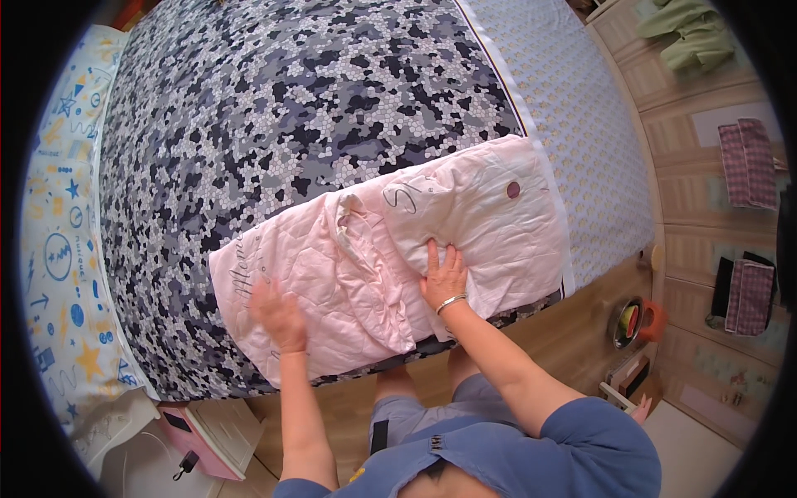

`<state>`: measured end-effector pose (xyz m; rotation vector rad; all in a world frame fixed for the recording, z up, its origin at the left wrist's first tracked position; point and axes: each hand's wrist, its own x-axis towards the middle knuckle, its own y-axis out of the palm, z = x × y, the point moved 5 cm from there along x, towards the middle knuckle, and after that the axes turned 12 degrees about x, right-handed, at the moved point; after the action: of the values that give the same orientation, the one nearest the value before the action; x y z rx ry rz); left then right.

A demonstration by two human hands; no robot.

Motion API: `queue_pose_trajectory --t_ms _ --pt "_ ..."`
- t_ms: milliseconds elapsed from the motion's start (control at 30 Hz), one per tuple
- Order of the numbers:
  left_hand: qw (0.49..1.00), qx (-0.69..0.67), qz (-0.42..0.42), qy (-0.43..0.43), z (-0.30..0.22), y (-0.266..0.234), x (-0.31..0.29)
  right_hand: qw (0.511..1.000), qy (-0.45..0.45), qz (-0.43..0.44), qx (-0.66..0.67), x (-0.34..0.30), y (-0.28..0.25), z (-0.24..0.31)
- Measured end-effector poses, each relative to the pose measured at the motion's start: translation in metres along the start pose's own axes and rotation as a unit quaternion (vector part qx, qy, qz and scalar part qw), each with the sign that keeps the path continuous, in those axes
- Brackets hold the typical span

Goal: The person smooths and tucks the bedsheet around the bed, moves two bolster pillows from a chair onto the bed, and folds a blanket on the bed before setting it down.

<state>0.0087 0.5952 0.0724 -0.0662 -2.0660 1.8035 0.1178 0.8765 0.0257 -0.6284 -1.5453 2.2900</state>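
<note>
A pale pink printed cloth (332,282), folded or bunched into a long strip, lies across the near edge of the bed. It is wrinkled, with a gathered ridge near its middle and dark lettering. My right hand (444,278) rests flat on it, right of the ridge, fingers spread, a bracelet on the wrist. Over the left part of the cloth is my left hand (278,315), smeared by motion, so its fingers are unclear. Whether it touches the cloth I cannot tell.
Beneath is a dark camouflage-patterned bedspread (307,108). A light blue patterned sheet (581,108) shows at right, a white printed cloth (70,241) at left. A small pink-and-white cabinet (220,436) stands at lower left. Slippers (747,295) and a metal bowl (624,322) lie on the right.
</note>
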Motion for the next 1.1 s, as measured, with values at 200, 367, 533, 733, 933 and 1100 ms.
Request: queue_pose_trajectory --t_ms 200,367,533,733,933,1100 --pt "0.986 0.062 0.15 0.042 -0.1 0.073 0.022 0.912 0.134 0.087 0.378 0.039 -0.11 -0.089" --pt "0.975 0.088 0.197 -0.057 -0.107 0.08 0.024 0.882 0.134 0.006 0.451 0.073 -0.252 -0.273" --pt "0.978 0.089 0.174 -0.073 -0.124 0.08 0.031 0.869 0.173 -0.182 0.427 0.105 -0.306 -0.491" --pt "0.996 0.07 -0.031 -0.049 -0.133 0.061 0.045 0.969 0.147 -0.193 0.033 0.115 -0.267 -0.45" --pt "0.996 0.057 -0.033 0.063 -0.242 0.06 0.096 0.991 -0.068 -0.107 0.042 0.12 -0.149 -0.277" --pt "0.972 -0.144 0.021 0.187 -0.342 0.112 0.114 0.993 -0.066 -0.041 0.085 0.117 -0.078 -0.248"
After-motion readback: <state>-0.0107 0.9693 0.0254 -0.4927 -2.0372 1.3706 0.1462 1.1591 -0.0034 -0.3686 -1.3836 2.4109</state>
